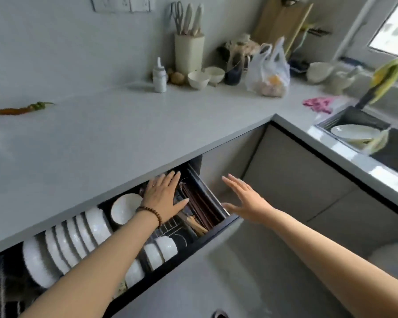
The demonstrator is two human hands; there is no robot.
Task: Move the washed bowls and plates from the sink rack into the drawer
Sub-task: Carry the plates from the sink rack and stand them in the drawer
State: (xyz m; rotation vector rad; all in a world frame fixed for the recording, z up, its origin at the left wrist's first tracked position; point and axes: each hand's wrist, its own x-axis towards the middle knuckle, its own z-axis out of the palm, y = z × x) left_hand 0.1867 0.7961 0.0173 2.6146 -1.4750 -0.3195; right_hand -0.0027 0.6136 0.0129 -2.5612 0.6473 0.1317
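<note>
The dark drawer under the counter stands pulled out, holding rows of upright white bowls and plates, one bowl facing up, and chopsticks at its right end. My left hand, with a bead bracelet on the wrist, reaches flat over the drawer's far right part, fingers spread, holding nothing. My right hand hovers open just right of the drawer's corner, also empty. At the far right, a white plate lies on the sink rack.
The grey L-shaped counter carries a knife block, two small bowls, a bottle, a plastic bag, a pink cloth and a chilli. Grey cabinet fronts fill the corner.
</note>
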